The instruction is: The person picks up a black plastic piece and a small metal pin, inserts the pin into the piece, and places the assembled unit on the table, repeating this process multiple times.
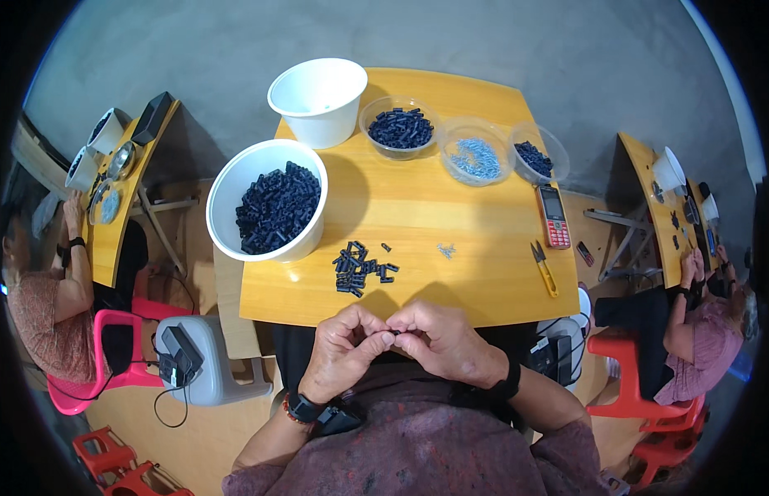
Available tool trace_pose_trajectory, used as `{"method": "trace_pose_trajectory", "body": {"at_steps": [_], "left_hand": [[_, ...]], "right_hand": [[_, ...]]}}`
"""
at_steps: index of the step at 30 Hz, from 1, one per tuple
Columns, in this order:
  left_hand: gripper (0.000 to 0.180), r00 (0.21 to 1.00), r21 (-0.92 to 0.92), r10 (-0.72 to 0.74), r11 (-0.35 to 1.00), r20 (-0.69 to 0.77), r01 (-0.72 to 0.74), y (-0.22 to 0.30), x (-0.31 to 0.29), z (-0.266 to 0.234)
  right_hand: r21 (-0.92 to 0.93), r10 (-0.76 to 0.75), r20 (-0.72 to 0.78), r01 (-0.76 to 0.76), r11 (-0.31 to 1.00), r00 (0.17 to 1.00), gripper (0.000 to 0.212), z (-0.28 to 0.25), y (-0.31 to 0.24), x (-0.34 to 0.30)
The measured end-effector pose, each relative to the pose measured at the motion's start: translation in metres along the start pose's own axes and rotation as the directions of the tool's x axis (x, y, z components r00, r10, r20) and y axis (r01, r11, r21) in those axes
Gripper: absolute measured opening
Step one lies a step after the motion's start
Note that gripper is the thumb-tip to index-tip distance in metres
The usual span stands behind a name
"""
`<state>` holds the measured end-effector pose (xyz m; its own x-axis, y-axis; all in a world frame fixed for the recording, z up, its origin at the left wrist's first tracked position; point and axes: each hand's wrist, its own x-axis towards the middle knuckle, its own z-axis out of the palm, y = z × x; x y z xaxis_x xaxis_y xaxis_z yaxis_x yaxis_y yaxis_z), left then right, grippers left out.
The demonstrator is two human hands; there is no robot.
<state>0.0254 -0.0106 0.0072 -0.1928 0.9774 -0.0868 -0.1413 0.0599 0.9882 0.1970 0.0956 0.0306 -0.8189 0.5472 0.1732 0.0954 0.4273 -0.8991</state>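
Note:
My left hand (346, 351) and my right hand (442, 341) meet fingertip to fingertip just off the table's near edge. Both are closed in a pinch on a small black piece (395, 332), mostly covered by my thumbs and fingers, so its exact kind does not show. Beyond my hands lies a loose pile of short black plastic pieces (351, 269), some of them tube-like. To the right of that pile sits a little cluster of thin silvery pins or screws (446, 250).
A white bucket of black pieces (277, 207) stands left, an upright white bucket (318, 99) behind it. Clear bowls hold black pieces (401, 129), silvery bits (475, 159) and more black pieces (533, 159). A red phone (554, 217) and yellow-handled tool (545, 271) lie right. People work at both sides.

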Motion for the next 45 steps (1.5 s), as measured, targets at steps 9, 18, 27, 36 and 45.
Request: {"method": "trace_pose_trajectory", "body": {"at_steps": [9,18,27,36,45], "left_hand": [[0.010,0.998,-0.063,-0.059,0.996,-0.013,0.058,0.001,0.001,0.002],[0.013,0.994,-0.063,-0.002,0.998,-0.106,-0.004,0.006,0.002,-0.012],[0.011,0.921,-0.228,0.035,0.965,-0.387,-0.132,0.002,0.008,-0.022],[0.014,0.925,-0.246,0.051,0.957,-0.378,-0.153,-0.002,0.009,-0.019],[0.016,0.939,-0.226,0.045,0.965,-0.340,-0.129,0.001,0.009,-0.014]], "right_hand": [[-0.267,-0.077,-0.157,0.033,0.963,0.985,0.013,-0.034,0.019,0.050],[-0.656,-0.074,-0.073,0.008,0.754,0.995,0.007,-0.028,0.038,0.095],[-0.461,-0.102,-0.030,0.077,0.884,0.994,0.007,-0.011,0.009,0.056],[-0.587,-0.181,0.037,0.168,0.792,0.983,0.009,0.002,0.010,0.039],[-0.463,-0.034,-0.380,-0.158,0.872,0.924,0.005,-0.063,0.049,0.017]]}}
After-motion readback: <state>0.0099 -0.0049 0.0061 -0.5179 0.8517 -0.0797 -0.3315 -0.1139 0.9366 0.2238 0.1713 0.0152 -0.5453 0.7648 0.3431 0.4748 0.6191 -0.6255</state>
